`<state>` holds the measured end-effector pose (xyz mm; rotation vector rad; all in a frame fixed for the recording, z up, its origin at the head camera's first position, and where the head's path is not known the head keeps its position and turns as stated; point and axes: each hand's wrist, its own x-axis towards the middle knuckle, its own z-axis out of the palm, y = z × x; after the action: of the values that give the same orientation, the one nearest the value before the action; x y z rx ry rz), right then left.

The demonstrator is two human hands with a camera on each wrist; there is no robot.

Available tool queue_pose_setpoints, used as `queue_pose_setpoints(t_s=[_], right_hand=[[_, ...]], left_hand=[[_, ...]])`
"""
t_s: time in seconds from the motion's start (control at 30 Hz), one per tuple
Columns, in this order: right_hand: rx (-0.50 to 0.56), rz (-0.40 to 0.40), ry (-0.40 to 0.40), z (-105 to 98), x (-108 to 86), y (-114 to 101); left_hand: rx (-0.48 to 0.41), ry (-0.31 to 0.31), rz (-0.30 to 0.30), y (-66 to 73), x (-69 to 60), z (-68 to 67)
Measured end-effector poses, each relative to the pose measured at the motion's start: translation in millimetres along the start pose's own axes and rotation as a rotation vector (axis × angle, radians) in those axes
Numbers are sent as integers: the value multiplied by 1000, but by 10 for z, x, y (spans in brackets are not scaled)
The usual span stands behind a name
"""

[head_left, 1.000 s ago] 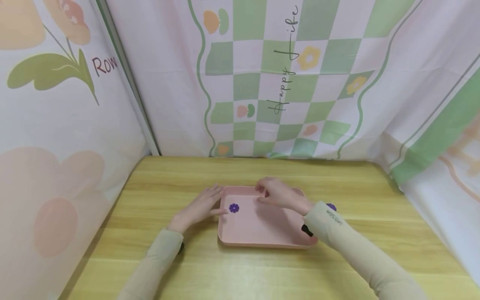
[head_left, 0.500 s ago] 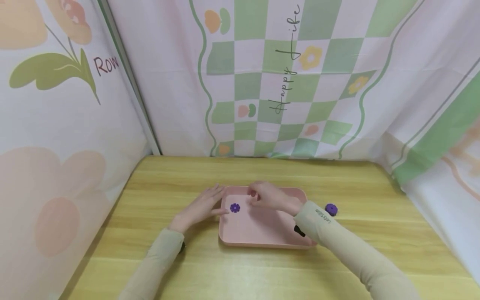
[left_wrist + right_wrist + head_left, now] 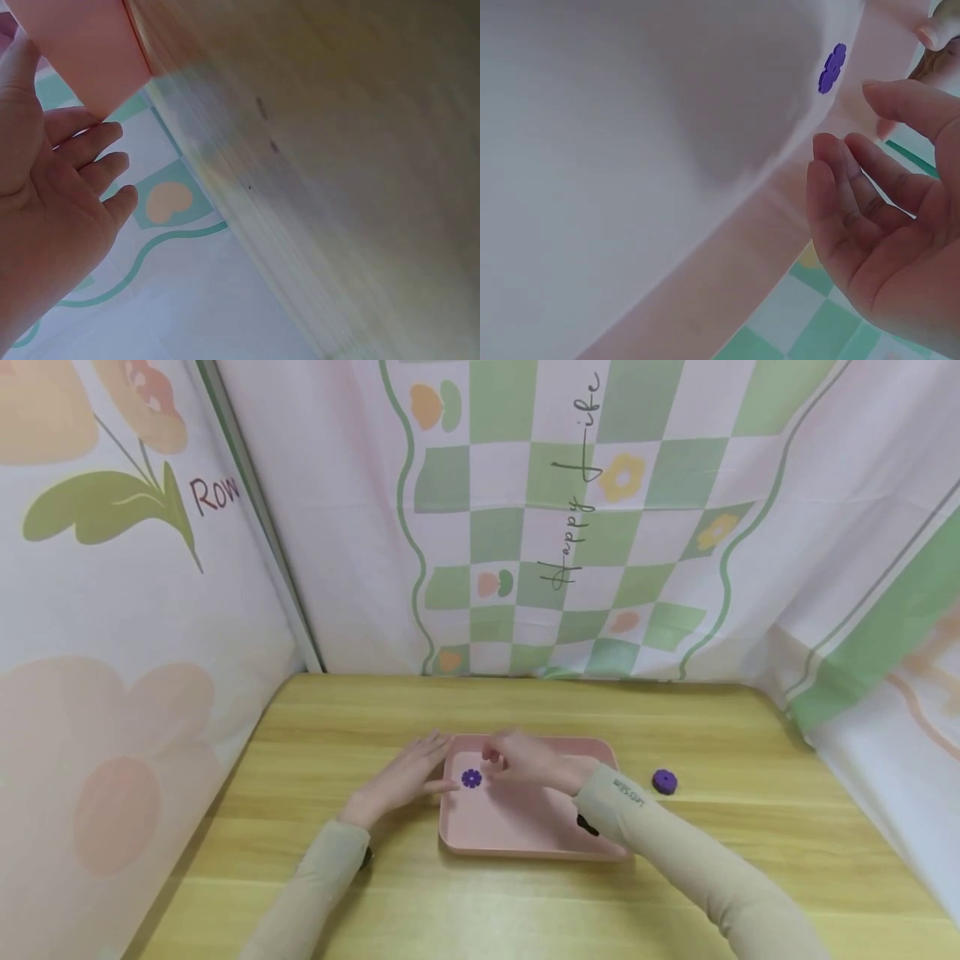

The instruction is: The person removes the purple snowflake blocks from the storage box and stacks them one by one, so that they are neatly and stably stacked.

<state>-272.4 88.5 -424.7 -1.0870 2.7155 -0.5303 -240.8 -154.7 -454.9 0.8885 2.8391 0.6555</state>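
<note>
A shallow pink tray (image 3: 510,831) lies on the wooden table. Inside it, near the left end, is a flat purple flower-shaped piece (image 3: 471,778) with notched edges. My left hand (image 3: 397,781) touches the tray's left side with fairly straight fingers, the thumb reaching over the rim; the left wrist view shows its fingers at the tray's outer wall. My right hand (image 3: 528,762) hangs over the tray just right of the purple piece. In the right wrist view its thumb and bent fingers stand apart with nothing between them, and the purple piece (image 3: 832,69) lies beyond the fingertips.
Right of the tray, a thicker purple notched disc (image 3: 664,782), possibly a stack of such pieces, sits on the wooden table (image 3: 360,702). Printed curtains (image 3: 517,527) hang behind the table and along both sides.
My right hand has moved left over the tray toward the purple piece. Its sleeve has uncovered the purple disc on the right. The left hand and the tray stay put.
</note>
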Motion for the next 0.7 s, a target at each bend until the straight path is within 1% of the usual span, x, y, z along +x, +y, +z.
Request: queue_pose_setpoints(t_s=[0.13,0.3,0.47,0.7], right_hand=[[9,31,-30,28,36,-56],[-7,49,-52,67,79,-101],[-31,30,-62,107,116,-124],[-53,2,-72,149,169,-136]], left_hand=[[-3,8,6,4,-2,3],[-8,-2,-5,6,-7,-2],[-3,-16,-16,5,-8,-3],[2,-17,-17,-19,15,23]])
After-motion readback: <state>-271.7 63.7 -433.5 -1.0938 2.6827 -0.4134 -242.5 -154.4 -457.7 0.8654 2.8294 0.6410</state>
